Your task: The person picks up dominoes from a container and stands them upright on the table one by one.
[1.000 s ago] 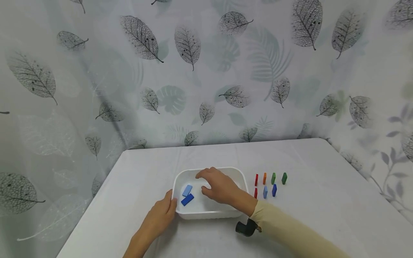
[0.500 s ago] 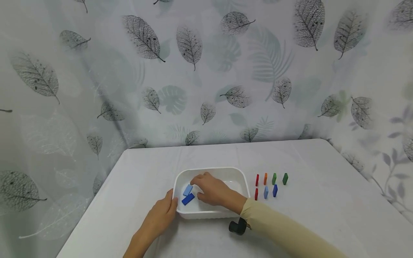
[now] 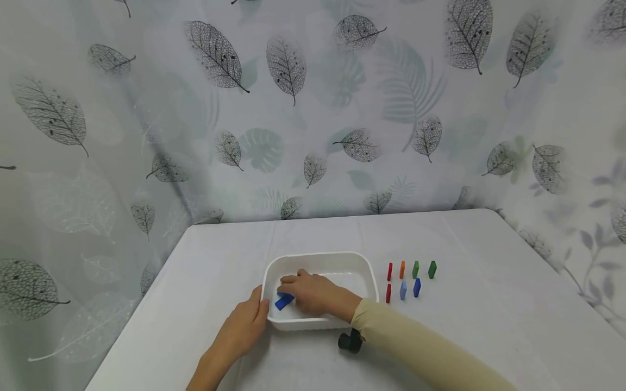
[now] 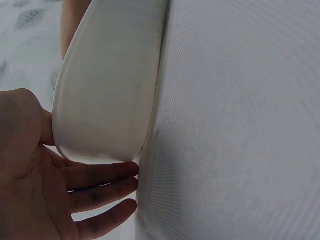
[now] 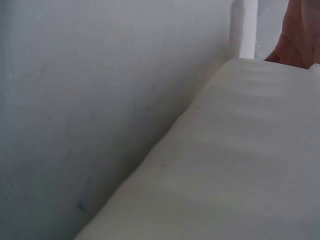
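Note:
A white tray (image 3: 318, 325) stands on the table with a dark blue block (image 3: 284, 302) and a light blue block (image 3: 280, 294) lying in its left part. My left hand (image 3: 243, 324) holds the tray by its left end, thumb at the rim and fingers along the outside wall. In the left wrist view those fingers (image 4: 102, 175) lie under the tray's rounded corner. My right hand (image 3: 315, 293) is inside the tray, its fingertips over the light blue block and covering most of it. The right thumb is hidden, and the right wrist view shows mainly the tray's outer wall (image 5: 230, 145).
Right of the tray, several thin blocks stand upright in two rows. Behind are red (image 3: 389, 271), orange (image 3: 402, 270), green and dark green (image 3: 432, 269) ones; in front, red (image 3: 388, 293), light blue and dark blue (image 3: 417, 288). A black device (image 3: 350, 342) hangs beneath the right wrist.
My right hand has moved left and down within the tray, from its middle onto the light blue block. The left hand stays at the tray's end.

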{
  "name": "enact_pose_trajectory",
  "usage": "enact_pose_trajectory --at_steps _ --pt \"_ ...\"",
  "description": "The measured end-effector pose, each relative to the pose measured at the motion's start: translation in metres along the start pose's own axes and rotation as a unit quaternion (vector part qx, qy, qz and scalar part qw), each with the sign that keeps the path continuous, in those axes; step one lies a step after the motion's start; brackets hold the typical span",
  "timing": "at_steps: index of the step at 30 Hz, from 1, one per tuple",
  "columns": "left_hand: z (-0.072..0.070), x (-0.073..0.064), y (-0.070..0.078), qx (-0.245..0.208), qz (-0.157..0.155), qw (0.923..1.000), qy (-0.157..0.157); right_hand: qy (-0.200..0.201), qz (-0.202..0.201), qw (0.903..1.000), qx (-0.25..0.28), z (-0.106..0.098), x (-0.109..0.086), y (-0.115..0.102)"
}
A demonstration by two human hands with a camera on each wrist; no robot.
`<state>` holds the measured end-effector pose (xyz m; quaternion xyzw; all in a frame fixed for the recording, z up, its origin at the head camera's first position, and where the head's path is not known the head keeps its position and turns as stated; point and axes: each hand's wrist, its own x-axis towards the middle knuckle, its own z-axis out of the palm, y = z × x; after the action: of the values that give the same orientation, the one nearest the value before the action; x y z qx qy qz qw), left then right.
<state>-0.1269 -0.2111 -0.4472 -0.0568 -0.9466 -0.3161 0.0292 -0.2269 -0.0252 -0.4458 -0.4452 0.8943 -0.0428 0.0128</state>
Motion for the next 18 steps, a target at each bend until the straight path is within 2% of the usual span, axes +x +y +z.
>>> enact_pose_trajectory --at_steps 5,10,18 --pt "-0.0006 -0.0001 -0.0001 0.002 0.004 1.0000 0.003 0.014 0.012 0.9998 -0.009 -0.0026 -0.0007 -0.0005" --pt "-0.0006 -0.0007 0.0002 0.003 0.012 0.9999 0.009 0.008 0.027 0.9996 -0.003 -0.0030 0.0002 0.0002" --pt "-0.0010 -0.0011 0.0018 0.007 0.007 0.9999 0.009 0.008 0.025 0.9997 0.000 -0.0024 -0.0046 -0.0015"
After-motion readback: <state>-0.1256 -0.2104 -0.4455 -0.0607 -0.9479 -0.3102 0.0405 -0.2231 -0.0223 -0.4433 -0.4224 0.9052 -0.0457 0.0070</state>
